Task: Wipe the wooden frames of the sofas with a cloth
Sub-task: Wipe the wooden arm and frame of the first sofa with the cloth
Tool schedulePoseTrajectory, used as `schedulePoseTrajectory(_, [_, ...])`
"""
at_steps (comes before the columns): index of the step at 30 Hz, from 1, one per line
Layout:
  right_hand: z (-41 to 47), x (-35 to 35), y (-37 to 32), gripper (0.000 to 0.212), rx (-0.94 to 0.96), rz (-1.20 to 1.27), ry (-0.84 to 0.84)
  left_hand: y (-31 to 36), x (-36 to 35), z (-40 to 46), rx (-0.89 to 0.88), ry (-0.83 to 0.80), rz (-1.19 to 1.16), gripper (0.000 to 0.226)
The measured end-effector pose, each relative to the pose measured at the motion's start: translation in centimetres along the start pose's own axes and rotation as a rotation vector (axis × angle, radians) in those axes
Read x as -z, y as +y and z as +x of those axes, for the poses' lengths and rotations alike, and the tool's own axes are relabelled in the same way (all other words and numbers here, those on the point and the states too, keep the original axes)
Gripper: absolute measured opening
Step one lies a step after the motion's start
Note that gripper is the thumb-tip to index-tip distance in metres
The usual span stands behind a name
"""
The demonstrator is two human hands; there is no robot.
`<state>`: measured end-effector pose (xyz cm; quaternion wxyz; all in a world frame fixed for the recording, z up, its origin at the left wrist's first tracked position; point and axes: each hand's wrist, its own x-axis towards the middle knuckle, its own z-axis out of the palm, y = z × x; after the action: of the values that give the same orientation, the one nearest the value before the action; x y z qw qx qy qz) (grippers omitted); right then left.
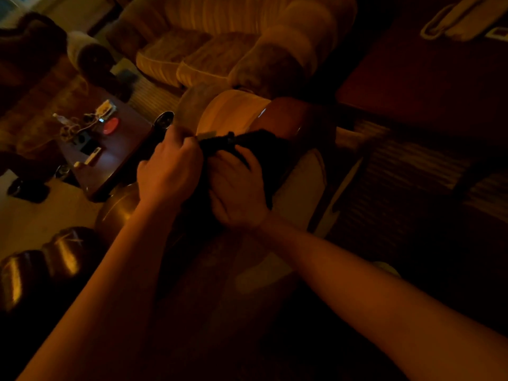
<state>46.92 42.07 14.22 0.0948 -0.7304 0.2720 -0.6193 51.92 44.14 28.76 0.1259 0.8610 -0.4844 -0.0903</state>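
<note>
The room is dim and amber. Both my hands are on the dark cloth (261, 144), which lies bunched over the wooden frame (291, 116) at the top of the near sofa's arm. My left hand (169, 171) has its fingers curled tight on the cloth's left end, pinching a twisted bit of it up by the knuckles. My right hand (236, 188) lies just beside the left, fingers bent round the cloth's lower fold and holding it against the wood. My forearms run up from the bottom of the view and meet at the cloth.

The frame shows polished and reddish past the cloth, with a bright glint on its edge. Next to it is the sofa's striped padding (231, 108). A second sofa (220, 42) with striped cushions stands farther back, near the top. To the left is a low table (118, 158) with a red dish (111, 125) and small clutter on it that I can't make out. A dark glossy armrest (41, 268) sits at the lower left.
</note>
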Motion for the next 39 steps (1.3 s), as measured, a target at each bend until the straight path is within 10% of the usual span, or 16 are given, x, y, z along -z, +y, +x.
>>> schedulePoseTrajectory(13, [3.6,3.3,11.2,0.036,-0.255,-0.329,-0.105,0.2,-0.7,0.1,0.047,0.076,0.082,0.026])
schedulePoseTrajectory(18, [7.5,3.8,2.5,0.048,-0.529,0.483,-0.464,0.5,-0.6,0.0,0.098,0.259,-0.181,0.030])
schedulePoseTrajectory(22, [9.0,4.0,-2.5,0.046,-0.162,0.482,-0.836,0.0,1.0,-1.1,0.122,0.582,-0.514,0.028])
schedulePoseTrajectory(26, [10.8,1.3,-5.3,0.035,0.179,0.322,-1.122,-3.5,4.2,-3.6,0.304,0.595,-0.128,0.025])
schedulePoseTrajectory(31, [13.2,-5.2,-5.8,0.048,-0.022,0.179,-1.489,-6.0,7.6,-6.6,0.525,0.350,0.331,0.025])
schedulePoseTrajectory(39, [7.2,3.0,-8.3,0.048,0.226,0.021,-0.901,-8.3,6.4,-8.3,0.449,0.440,0.466,0.031])
